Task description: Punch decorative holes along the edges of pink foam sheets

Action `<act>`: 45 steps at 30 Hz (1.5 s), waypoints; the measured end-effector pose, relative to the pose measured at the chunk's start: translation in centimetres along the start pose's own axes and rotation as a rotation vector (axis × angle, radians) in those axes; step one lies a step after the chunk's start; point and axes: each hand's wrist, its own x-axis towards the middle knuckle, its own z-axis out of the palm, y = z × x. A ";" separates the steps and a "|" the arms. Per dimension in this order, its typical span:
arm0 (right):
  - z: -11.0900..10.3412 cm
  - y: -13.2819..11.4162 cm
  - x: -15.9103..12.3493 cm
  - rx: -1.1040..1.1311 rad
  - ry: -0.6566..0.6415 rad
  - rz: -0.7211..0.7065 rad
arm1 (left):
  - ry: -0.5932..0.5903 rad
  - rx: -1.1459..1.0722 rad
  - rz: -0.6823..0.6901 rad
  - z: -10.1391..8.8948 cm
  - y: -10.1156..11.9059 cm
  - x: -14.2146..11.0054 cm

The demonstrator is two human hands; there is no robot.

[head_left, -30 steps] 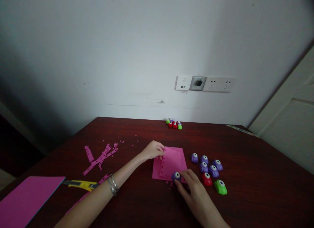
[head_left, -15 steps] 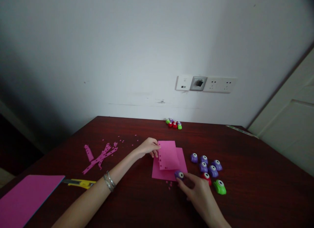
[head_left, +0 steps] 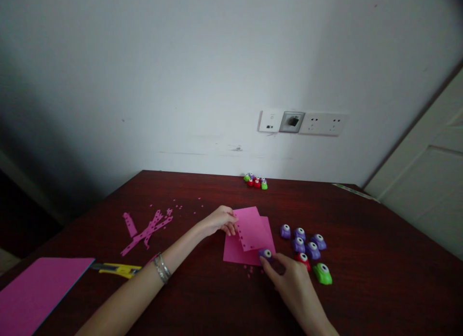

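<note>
My left hand (head_left: 223,220) pinches the left edge of a small pink paper sheet (head_left: 253,228), which has punched holes along its left and lower edges. Beneath it lies a larger pink sheet (head_left: 233,251) on the table. My right hand (head_left: 289,275) grips a purple craft punch (head_left: 265,254) between thumb and fingers, at the lower right corner of the small sheet. Whether the paper sits inside the punch's slot I cannot tell. Tiny pink cut-outs (head_left: 249,270) are scattered just below the sheets.
Several purple punches (head_left: 298,245), a red punch (head_left: 303,260) and a green punch (head_left: 322,274) stand at right. More punches (head_left: 257,182) are by the wall. At left lie punched pink strips (head_left: 144,235), a yellow utility knife (head_left: 119,270) and a pink sheet stack (head_left: 39,292).
The small sheet has turned, its lower edge swinging to the right toward the punch. My left hand has shifted slightly right with it; my right hand keeps hold of the punch.
</note>
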 end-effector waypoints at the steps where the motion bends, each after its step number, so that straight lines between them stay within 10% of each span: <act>1: 0.0 0.0 0.0 -0.006 0.008 -0.005 | -0.003 -0.004 0.000 0.0 0.0 0.0; 45: 0.6 -1.1 -0.3 -0.265 0.035 -0.150 | -0.143 0.083 -0.016 0.8 0.2 -0.9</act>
